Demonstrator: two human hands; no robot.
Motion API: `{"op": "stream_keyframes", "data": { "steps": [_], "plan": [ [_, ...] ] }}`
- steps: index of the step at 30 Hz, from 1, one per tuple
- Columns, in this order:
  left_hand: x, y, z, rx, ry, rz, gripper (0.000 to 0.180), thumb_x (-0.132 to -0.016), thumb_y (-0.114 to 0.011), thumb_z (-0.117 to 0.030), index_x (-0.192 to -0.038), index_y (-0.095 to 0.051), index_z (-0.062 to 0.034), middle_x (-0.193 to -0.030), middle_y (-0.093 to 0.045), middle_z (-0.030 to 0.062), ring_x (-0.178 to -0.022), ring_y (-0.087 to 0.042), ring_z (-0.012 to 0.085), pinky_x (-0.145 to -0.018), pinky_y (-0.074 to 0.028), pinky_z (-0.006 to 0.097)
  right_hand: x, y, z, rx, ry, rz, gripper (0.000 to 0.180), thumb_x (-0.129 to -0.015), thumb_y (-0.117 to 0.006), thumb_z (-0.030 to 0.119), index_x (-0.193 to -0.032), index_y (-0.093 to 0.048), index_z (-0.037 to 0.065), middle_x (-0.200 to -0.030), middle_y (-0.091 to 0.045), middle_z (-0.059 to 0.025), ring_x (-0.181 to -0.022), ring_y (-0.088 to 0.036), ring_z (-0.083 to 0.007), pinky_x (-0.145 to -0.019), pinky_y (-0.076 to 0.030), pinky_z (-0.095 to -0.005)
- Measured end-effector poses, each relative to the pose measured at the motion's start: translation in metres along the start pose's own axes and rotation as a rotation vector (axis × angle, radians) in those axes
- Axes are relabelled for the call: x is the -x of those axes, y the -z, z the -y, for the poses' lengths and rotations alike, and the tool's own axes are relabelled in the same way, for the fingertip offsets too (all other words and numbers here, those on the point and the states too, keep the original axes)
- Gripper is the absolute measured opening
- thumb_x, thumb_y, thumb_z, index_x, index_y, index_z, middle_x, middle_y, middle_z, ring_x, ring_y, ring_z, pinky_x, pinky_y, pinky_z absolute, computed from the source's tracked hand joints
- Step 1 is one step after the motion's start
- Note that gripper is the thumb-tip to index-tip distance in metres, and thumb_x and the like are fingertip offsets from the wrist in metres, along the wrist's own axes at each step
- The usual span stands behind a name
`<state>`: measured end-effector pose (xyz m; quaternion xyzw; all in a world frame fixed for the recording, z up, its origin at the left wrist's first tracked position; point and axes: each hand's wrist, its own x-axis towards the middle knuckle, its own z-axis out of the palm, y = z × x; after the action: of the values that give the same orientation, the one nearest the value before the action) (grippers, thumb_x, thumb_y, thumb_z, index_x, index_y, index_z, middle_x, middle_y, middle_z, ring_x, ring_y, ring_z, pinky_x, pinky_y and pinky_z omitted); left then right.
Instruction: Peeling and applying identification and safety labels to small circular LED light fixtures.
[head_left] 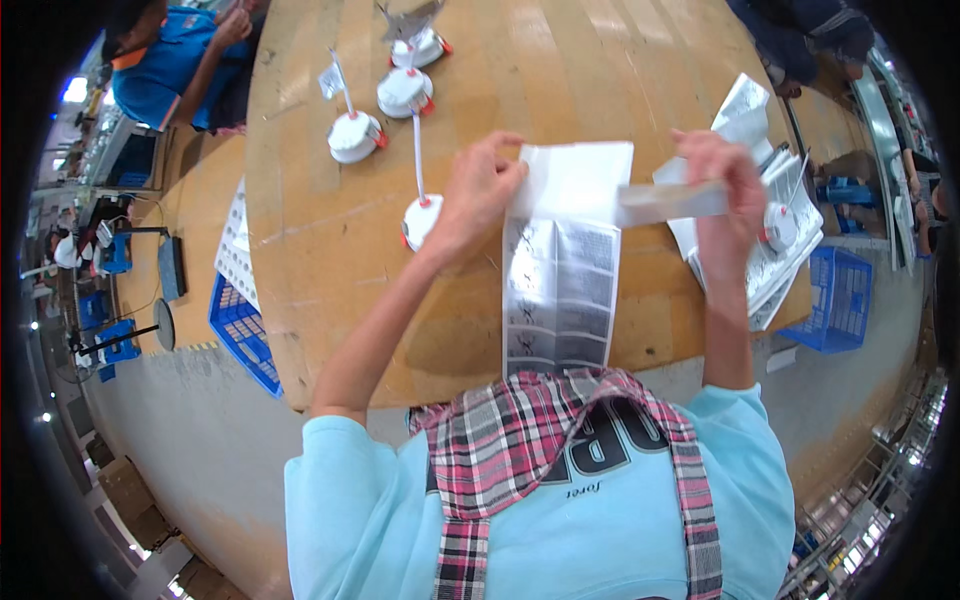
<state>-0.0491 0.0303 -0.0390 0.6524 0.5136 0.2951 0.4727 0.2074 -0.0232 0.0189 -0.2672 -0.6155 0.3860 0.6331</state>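
Observation:
A long sheet of silver printed labels lies on the table before me, its far end bare white backing. My left hand pinches the sheet's far left corner between thumb and fingers. Off to the right, my right hand, blurred by motion, grips one end of a peeled label strip. The strip's other end reaches the sheet's right edge. Just beside my left wrist sits a round white fitting with a red clip, partly hidden; it looks like a downlight.
More white fittings with red clips and cables stand farther left. A pile of silver label sheets lies at the right, a round white fitting on it. Blue crates flank the table. Another person is at the far left.

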Motion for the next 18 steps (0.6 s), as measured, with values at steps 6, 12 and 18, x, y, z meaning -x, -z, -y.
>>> {"op": "stream_keyframes", "data": {
  "steps": [6, 12, 18],
  "plan": [
    [0.015, -0.004, -0.005, -0.457, -0.391, -0.235, 0.044, -0.088, -0.063, -0.022, -0.125, -0.054, 0.0011, -0.116, -0.059, 0.0157, -0.109, -0.056, 0.0211, -0.091, -0.045, 0.033, -0.024, 0.024, 0.032, 0.061, -0.153, -0.256, 0.008, -0.09, -0.063, 0.008, -0.094, -0.057, 0.004, -0.086, -0.057, -0.0035, -0.086, -0.057, -0.0161, -0.097, -0.043, -0.0391],
    [0.047, 0.014, -0.075, 0.081, -0.236, 0.092, 0.063, -0.081, -0.069, -0.043, -0.126, -0.051, -0.0029, -0.134, -0.048, 0.0115, -0.126, -0.045, 0.024, -0.105, -0.034, 0.043, -0.037, -0.042, 0.036, 0.681, -0.315, 0.229, 0.015, -0.076, -0.073, 0.004, -0.085, -0.062, 0.001, -0.083, -0.062, -0.0062, -0.082, -0.06, -0.0182, -0.079, -0.047, -0.0293],
    [0.05, 0.02, -0.055, 0.236, -0.206, 0.043, 0.016, -0.085, -0.07, -0.011, -0.098, -0.067, -0.0034, -0.096, -0.067, -0.001, -0.092, -0.057, 0.0068, -0.085, -0.043, 0.025, -0.042, -0.079, 0.019, 0.578, -0.128, 0.111, 0.023, -0.077, -0.075, 0.012, -0.095, -0.065, 0.002, -0.083, -0.063, -0.0061, -0.089, -0.06, -0.0202, -0.081, -0.047, -0.0297]
  ]
}}
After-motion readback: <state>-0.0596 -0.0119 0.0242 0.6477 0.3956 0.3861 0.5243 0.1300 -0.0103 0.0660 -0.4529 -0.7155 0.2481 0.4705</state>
